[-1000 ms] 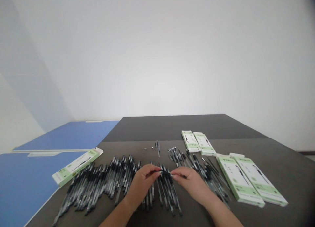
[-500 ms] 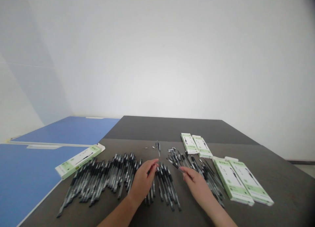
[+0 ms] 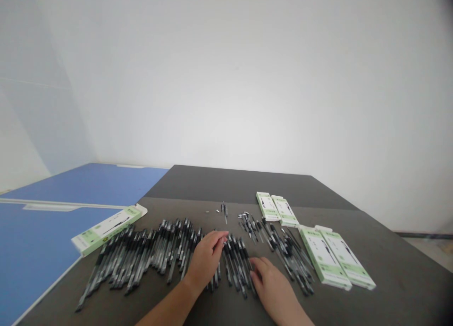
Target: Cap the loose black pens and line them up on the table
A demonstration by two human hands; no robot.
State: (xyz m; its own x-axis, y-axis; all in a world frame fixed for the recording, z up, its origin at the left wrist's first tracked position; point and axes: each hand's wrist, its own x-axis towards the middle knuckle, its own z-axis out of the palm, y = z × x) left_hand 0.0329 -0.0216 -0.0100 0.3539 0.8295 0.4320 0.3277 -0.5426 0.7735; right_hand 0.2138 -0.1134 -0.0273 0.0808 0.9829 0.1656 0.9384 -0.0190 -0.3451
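Note:
My left hand (image 3: 205, 258) is over the middle of the pen row, thumb and fingertips pinched together; anything between them is too small to make out. Beneath and to its left lie many clear-barrelled black pens (image 3: 173, 246) side by side. A smaller group of pens (image 3: 234, 260) lies between my two hands. At its right edge my right hand (image 3: 272, 283) has thumb and index finger closed on a pen (image 3: 253, 284), mostly hidden by the fingers. Farther right is a looser pile of pens and slim parts (image 3: 288, 250), with small loose parts (image 3: 247, 222) behind.
A green-and-white pen box (image 3: 108, 228) lies at the left over the pen tops. Two boxes (image 3: 278, 208) lie at the back right and two more (image 3: 334, 257) nearer on the right. Several small pieces (image 3: 224, 212) lie beyond my left hand. A blue surface (image 3: 46, 241) adjoins the dark table.
My right hand has come down and left from above the right pile to the edge of the middle pens. The left hand has barely moved. The view has shifted slightly.

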